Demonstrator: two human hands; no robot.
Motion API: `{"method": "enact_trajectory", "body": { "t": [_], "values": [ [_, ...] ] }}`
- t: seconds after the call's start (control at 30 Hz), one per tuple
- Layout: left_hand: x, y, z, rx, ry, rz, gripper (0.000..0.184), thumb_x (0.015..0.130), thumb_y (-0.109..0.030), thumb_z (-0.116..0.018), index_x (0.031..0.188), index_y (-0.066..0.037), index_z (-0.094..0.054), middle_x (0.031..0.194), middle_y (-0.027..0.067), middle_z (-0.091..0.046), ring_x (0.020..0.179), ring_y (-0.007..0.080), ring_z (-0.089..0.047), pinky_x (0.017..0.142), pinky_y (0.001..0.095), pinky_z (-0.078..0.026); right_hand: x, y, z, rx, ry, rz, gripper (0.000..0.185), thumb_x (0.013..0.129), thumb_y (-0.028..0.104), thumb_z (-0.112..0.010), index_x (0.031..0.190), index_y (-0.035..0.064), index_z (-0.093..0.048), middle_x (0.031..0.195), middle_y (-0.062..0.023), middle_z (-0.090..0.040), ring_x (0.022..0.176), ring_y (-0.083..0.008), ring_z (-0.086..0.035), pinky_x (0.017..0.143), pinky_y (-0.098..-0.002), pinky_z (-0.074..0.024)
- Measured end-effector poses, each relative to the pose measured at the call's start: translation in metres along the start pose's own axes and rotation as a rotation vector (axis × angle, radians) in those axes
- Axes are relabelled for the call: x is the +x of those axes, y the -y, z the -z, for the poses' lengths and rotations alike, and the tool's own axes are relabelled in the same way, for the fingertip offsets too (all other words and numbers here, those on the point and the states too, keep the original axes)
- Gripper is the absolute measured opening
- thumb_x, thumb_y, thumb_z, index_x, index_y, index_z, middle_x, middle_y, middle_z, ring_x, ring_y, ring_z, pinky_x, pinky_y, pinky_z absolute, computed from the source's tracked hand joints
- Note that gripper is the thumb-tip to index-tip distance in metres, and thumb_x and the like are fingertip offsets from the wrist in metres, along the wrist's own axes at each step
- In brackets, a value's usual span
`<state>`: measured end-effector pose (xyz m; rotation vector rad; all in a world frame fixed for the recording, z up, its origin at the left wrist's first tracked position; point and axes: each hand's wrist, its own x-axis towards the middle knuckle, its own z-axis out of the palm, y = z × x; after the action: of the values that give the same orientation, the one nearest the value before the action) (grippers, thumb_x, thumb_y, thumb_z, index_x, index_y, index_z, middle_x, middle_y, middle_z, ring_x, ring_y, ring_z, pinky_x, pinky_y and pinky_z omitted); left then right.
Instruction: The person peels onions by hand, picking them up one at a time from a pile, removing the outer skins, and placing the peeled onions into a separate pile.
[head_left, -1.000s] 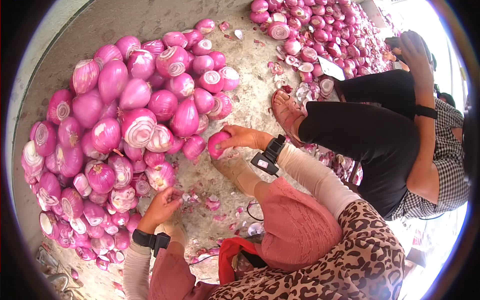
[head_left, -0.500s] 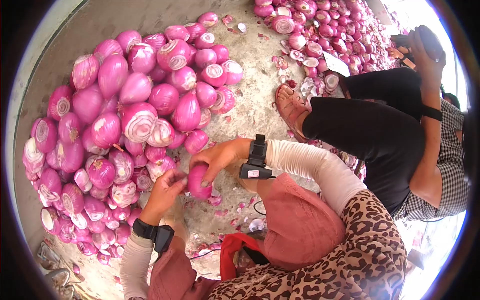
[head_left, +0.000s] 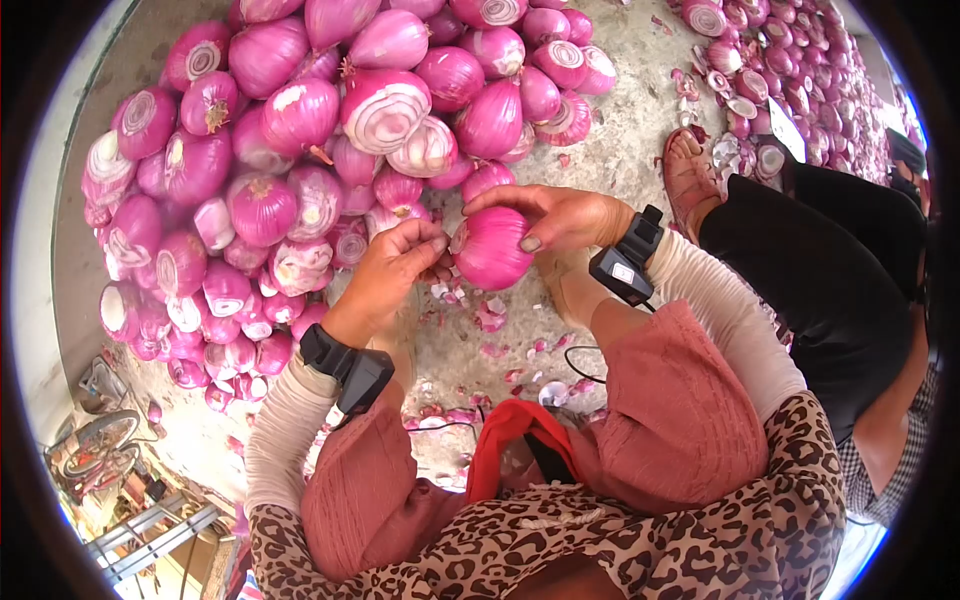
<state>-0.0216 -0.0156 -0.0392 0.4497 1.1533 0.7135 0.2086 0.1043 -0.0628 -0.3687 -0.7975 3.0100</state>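
**Red onion (head_left: 492,250) in your right hand (head_left: 580,217), left hand (head_left: 385,275) at its end**

Onion is between your two hands, out in front of your knees, just beside the near edge of the big onion pile (head_left: 262,210). Right hand: thumb on one side, fingers curled over the top, gripping it. Left hand: thumb and fingertips drawn close together at the onion's paler left end; I can't tell whether they touch it or pinch any skin.

Both your wrists carry black strapped units, left (head_left: 345,370) and right (head_left: 625,258). Pile sits to your left and ahead, some onions with cut faces showing rings. Peel scraps (head_left: 490,315) lie on the floor (head_left: 620,120) below the onion.

To your right: another person's sandalled foot (head_left: 690,180) and black trousers (head_left: 800,270). Beyond the foot, a second onion heap (head_left: 820,80) with a white sheet (head_left: 786,130) at its edge.
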Motion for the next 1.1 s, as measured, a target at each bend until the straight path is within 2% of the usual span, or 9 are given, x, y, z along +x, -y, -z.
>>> {"method": "enact_trajectory", "body": {
  "t": [0.17, 0.23, 0.43, 0.67, 0.77, 0.87, 0.97, 1.03, 1.1],
  "values": [
    [-0.006, -0.009, -0.014, 0.103, -0.051, -0.082, 0.014, 0.091, -0.013, -0.056, 0.102, -0.005, -0.055, 0.09, 0.0, -0.057, 0.08, 0.009, -0.055, 0.072, 0.0256, -0.047, -0.001, -0.002, 0.001, 0.024, -0.021, 0.01, 0.069, 0.072, 0.004, -0.07, 0.133, -0.0003, -0.038, 0.128, -0.0114, -0.048, 0.119, -0.0188, -0.046, 0.103, -0.033, -0.0334],
    [-0.009, -0.012, -0.021, 0.267, -0.056, -0.302, 0.015, 0.088, -0.01, -0.06, 0.1, -0.004, -0.055, 0.089, 0.0002, -0.056, 0.08, 0.0067, -0.053, 0.071, 0.0232, -0.045, 0.0, -0.003, 0.002, -0.037, -0.038, -0.026, 0.07, 0.072, 0.006, -0.071, 0.133, -0.0008, -0.038, 0.127, -0.0109, -0.048, 0.117, -0.0181, -0.046, 0.102, -0.0323, -0.0336],
    [-0.008, -0.008, -0.024, 0.388, -0.029, -0.22, 0.012, 0.085, -0.005, -0.062, 0.094, -0.003, -0.055, 0.085, -0.0006, -0.056, 0.077, 0.0052, -0.051, 0.068, 0.0209, -0.043, 0.001, 0.002, -0.004, -0.327, -0.052, -0.069, 0.068, 0.072, 0.008, -0.071, 0.131, -0.0015, -0.04, 0.124, -0.0097, -0.049, 0.115, -0.0168, -0.046, 0.101, -0.0302, -0.0344],
    [-0.015, -0.017, -0.03, 0.71, -0.04, -0.306, 0.009, 0.083, -0.004, -0.061, 0.085, -0.001, -0.052, 0.074, 0.0042, -0.055, 0.07, 0.0105, -0.05, 0.065, 0.0257, -0.043, -0.001, -0.002, 0.003, -0.251, -0.067, -0.098, 0.062, 0.073, 0.007, -0.068, 0.13, -0.0009, -0.043, 0.123, -0.0093, -0.05, 0.114, -0.0162, -0.047, 0.099, -0.03, -0.036],
    [-0.016, -0.013, -0.024, 0.743, -0.021, -0.331, 0.009, 0.084, -0.005, -0.058, 0.083, 0.0, -0.051, 0.072, 0.006, -0.053, 0.068, 0.0136, -0.05, 0.064, 0.0282, -0.042, -0.004, -0.001, 0.006, -0.184, -0.113, -0.055, 0.071, 0.071, 0.014, -0.069, 0.133, -0.0024, -0.038, 0.127, -0.0111, -0.048, 0.119, -0.0175, -0.044, 0.103, -0.0314, -0.0326],
    [-0.013, -0.004, -0.01, 0.836, 0.046, -0.281, 0.009, 0.086, -0.008, -0.056, 0.086, 0.0, -0.053, 0.073, 0.0063, -0.054, 0.068, 0.0138, -0.051, 0.063, 0.0285, -0.043, -0.008, 0.001, 0.007, -0.103, -0.085, 0.012, 0.071, 0.071, 0.011, -0.067, 0.134, -0.0028, -0.036, 0.128, -0.0127, -0.046, 0.12, -0.0192, -0.045, 0.104, -0.0328, -0.0317],
    [-0.007, 0.005, 0.001, 0.907, 0.215, -0.096, 0.013, 0.089, -0.013, -0.053, 0.089, 0.001, -0.054, 0.074, 0.0063, -0.056, 0.068, 0.013, -0.052, 0.063, 0.0277, -0.043, -0.01, 0.006, 0.001, -0.04, -0.077, 0.03, 0.072, 0.071, 0.009, -0.066, 0.134, -0.0033, -0.034, 0.129, -0.0137, -0.046, 0.121, -0.0201, -0.044, 0.104, -0.0338, -0.0307],
    [-0.004, 0.012, 0.005, 0.739, 0.223, 0.055, 0.019, 0.092, -0.018, -0.052, 0.092, 0.0, -0.056, 0.076, 0.0038, -0.057, 0.07, 0.0108, -0.053, 0.063, 0.0264, -0.043, -0.01, 0.002, 0.005, -0.019, -0.044, 0.021, 0.071, 0.071, 0.005, -0.063, 0.134, -0.0035, -0.033, 0.129, -0.0136, -0.046, 0.121, -0.0199, -0.044, 0.104, -0.0333, -0.0306],
    [-0.004, 0.009, 0.002, 0.614, 0.151, 0.015, 0.019, 0.092, -0.019, -0.053, 0.09, 0.0, -0.055, 0.076, 0.0021, -0.057, 0.069, 0.0097, -0.052, 0.063, 0.0256, -0.044, -0.008, 0.003, 0.001, -0.085, -0.055, 0.022, 0.071, 0.071, 0.006, -0.064, 0.134, -0.0032, -0.033, 0.129, -0.0136, -0.046, 0.121, -0.0199, -0.044, 0.104, -0.0329, -0.0306]
  ]
}}
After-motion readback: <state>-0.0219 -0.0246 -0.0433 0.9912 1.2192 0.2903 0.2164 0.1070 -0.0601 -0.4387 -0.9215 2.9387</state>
